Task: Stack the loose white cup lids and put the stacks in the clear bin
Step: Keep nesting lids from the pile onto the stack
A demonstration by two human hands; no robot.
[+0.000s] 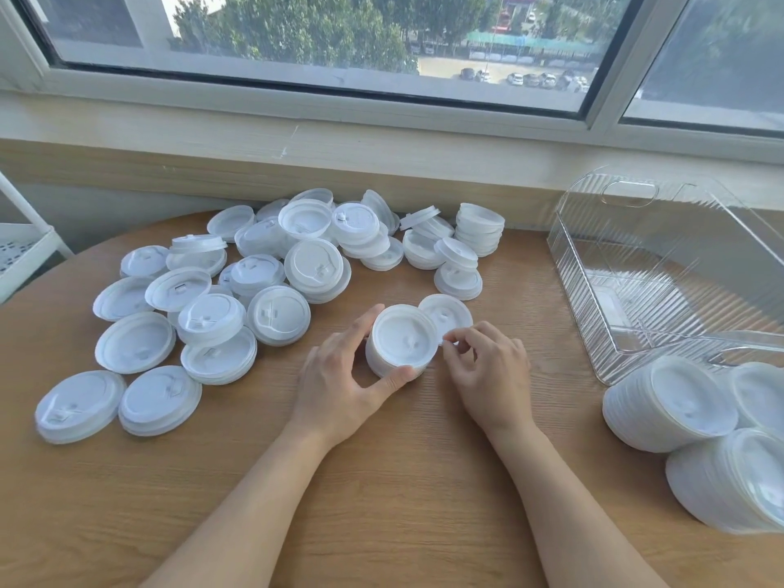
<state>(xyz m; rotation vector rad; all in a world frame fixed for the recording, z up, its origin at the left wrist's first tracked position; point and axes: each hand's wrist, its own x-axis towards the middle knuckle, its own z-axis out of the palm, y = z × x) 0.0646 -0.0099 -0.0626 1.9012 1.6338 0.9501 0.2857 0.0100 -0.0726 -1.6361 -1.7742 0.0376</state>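
A short stack of white cup lids (401, 339) stands on the wooden table in front of me. My left hand (343, 375) grips this stack from the left, thumb at its near side and fingers at its far side. My right hand (483, 367) pinches the near edge of a single white lid (445, 314) lying just right of and behind the stack. Several loose lids (237, 290) lie scattered across the left and back of the table. The clear bin (662, 282) stands at the right, holding nothing.
Three tall lid stacks (674, 401) lie on their sides at the table's right front edge, just before the bin. A window sill and wall run behind the table. A white rack (21, 248) stands off the table's left side.
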